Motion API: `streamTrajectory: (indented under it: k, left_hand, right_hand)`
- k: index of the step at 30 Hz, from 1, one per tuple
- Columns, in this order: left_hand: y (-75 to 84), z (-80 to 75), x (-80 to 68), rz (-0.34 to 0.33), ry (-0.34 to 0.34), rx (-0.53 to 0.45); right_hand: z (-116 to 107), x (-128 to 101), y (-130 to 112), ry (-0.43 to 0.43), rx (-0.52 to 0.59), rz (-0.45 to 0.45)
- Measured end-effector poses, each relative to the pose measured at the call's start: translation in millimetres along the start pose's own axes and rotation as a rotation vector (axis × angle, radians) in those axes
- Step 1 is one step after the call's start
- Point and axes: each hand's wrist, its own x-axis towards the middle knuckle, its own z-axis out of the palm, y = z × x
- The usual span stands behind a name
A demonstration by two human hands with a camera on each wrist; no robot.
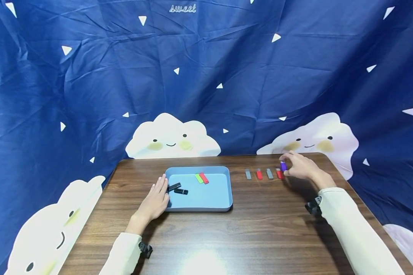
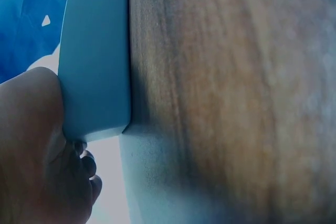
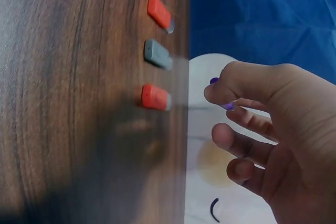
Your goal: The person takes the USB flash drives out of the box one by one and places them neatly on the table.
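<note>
My right hand [image 1: 296, 165] pinches a small purple stick [image 1: 283, 166] just above the far right part of the wooden table [image 1: 261, 229]; in the right wrist view the purple stick [image 3: 227, 106] peeks out between thumb and fingers of that hand [image 3: 262, 124]. Beside it a row of small sticks lies on the wood: grey [image 1: 248, 174], red [image 1: 259, 174], grey [image 1: 270, 173], red [image 1: 279, 173]. My left hand [image 1: 156, 198] rests with straight fingers against the left rim of a light blue tray [image 1: 223, 191]. The tray's wall [image 2: 94, 66] fills the left wrist view.
In the tray lie two black sticks [image 1: 177, 188], a green one [image 1: 199, 178] and a red one [image 1: 204, 178]. A blue cloth with white clouds [image 1: 172, 139] hangs close behind the table. The table's front edge runs below my forearms.
</note>
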Motion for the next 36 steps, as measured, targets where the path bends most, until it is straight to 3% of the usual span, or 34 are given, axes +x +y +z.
streamTrajectory:
  k: [21, 36]
  left_hand:
    - [-1.3, -0.2, 1.5, -0.008, -0.027, 0.017]
    - [-1.1, 0.8, 1.2, 0.019, 0.009, 0.002]
  right_hand:
    - [21, 3, 37, -0.092, 0.063, 0.080]
    - [29, 4, 44, -0.091, 0.068, 0.035]
